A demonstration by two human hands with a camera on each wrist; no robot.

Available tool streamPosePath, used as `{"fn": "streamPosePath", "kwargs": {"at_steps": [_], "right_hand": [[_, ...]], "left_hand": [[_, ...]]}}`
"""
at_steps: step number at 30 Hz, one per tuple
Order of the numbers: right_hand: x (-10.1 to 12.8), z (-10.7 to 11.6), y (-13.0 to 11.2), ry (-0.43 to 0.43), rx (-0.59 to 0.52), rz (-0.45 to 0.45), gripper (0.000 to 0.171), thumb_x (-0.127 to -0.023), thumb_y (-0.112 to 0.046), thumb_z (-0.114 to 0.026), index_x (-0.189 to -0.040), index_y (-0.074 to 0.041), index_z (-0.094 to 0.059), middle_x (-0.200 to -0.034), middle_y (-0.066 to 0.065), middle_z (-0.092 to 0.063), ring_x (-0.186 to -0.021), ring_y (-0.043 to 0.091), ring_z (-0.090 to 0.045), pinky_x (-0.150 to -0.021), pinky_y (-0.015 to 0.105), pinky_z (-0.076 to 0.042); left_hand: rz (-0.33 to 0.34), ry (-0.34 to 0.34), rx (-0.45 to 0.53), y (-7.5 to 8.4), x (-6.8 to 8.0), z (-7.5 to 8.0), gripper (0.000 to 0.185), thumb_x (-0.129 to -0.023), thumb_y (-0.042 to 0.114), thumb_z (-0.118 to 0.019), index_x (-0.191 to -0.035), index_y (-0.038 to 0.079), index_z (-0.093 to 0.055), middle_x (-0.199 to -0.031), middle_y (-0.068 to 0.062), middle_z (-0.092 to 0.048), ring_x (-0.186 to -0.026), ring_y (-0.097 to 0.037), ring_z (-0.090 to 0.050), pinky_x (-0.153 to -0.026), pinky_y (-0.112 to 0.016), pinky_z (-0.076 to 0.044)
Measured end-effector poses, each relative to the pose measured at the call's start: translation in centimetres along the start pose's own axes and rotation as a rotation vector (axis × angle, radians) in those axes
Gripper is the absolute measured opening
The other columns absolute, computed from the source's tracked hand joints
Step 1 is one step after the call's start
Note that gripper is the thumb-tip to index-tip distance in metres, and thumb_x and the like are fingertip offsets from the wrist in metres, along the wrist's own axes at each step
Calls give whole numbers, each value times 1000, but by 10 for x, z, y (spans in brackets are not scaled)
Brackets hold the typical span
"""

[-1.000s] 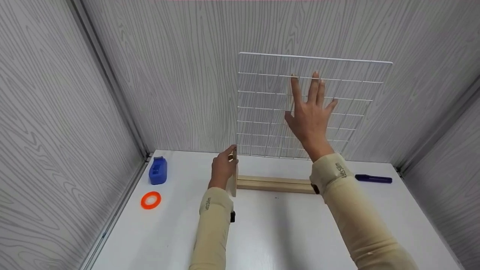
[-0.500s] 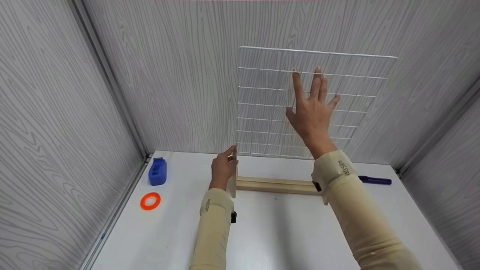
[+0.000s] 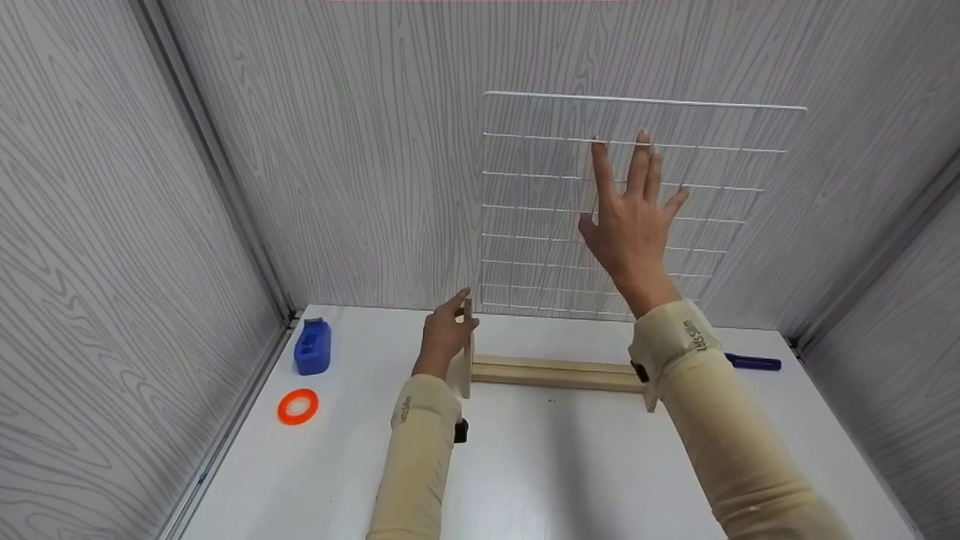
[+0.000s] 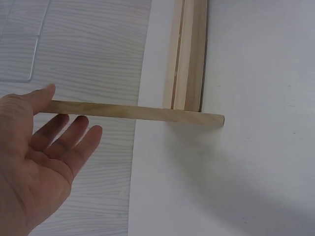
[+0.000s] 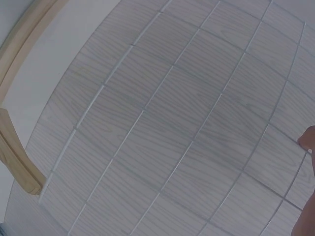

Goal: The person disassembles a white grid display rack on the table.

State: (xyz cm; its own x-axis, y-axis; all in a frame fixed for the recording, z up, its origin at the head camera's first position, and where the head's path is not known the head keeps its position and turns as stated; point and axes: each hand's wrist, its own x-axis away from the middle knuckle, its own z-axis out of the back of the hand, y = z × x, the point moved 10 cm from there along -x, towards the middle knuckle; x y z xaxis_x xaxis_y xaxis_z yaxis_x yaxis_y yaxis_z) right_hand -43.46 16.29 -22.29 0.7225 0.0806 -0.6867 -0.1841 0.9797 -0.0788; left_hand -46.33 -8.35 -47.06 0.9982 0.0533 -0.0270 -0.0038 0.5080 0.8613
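At twelve o'clock the white wire grid [image 3: 637, 202] stands upright before the back wall [image 3: 360, 150], blocking my reach there. Below it the wooden base [image 3: 551, 371] lies across the table [image 3: 555, 480]. From six o'clock I see open tabletop. At nine, the blue tape dispenser [image 3: 313, 346] and orange tape roll [image 3: 298, 406] crowd the left wall. At three, a purple pen [image 3: 754, 363].
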Motion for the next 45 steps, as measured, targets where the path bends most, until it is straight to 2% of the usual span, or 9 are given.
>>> {"fn": "streamPosePath", "kwargs": {"at_steps": [4, 11, 17, 23, 35, 45], "right_hand": [[2, 0, -1, -4, -2, 3, 102, -88, -29, -77, -163, -40, -8, -171, 20, 0, -156, 46, -14, -103, 89, -14], [2, 2, 1, -6, 11, -11, 102, -88, -30, -78, -163, -40, -9, -171, 19, 1, -156, 45, -13, -104, 89, -14], [0, 4, 1, 2, 6, -8, 100, -89, -29, -77, -163, -39, -11, -171, 20, 0, -156, 46, -13, -104, 89, -14], [0, 5, 5, 28, 0, -2, 100, -88, -24, -78, -163, -38, -14, -171, 20, -1, -156, 45, -11, -103, 90, -12], [5, 0, 18, 1, 16, -31, 100, -88, -24, -76, -163, -40, -12, -171, 19, 0, -156, 45, -11, -103, 90, -12], [7, -1, 24, -8, -10, -44, 99, -88, -26, -77, -162, -41, -13, -171, 18, 0, -156, 46, -11, -104, 89, -9]], "left_hand": [[-3, -36, -15, -1, 2, -2, 57, -100, 13, -64, -154, 17, -46, -150, -13, -56, -132, -32, -59, -109, -47, -49], [-18, -45, 25, -1, 0, 0, 51, -99, 9, -64, -148, 15, -54, -146, -17, -58, -133, -33, -58, -107, -45, -52], [-60, -13, 28, -5, 0, 8, 48, -96, 9, -69, -143, 15, -59, -140, -16, -63, -131, -30, -61, -105, -43, -53], [-90, -12, 50, -11, -1, 12, 50, -93, 11, -74, -141, 15, -61, -135, -14, -67, -127, -28, -64, -104, -41, -54], [-78, 74, 102, -33, 8, 20, 54, -87, 19, -81, -139, 20, -64, -130, -8, -71, -126, -26, -65, -103, -40, -54], [-103, 163, 102, -42, 16, 31, 56, -83, 23, -85, -136, 19, -66, -126, -10, -73, -121, -26, -68, -101, -41, -55]]}}
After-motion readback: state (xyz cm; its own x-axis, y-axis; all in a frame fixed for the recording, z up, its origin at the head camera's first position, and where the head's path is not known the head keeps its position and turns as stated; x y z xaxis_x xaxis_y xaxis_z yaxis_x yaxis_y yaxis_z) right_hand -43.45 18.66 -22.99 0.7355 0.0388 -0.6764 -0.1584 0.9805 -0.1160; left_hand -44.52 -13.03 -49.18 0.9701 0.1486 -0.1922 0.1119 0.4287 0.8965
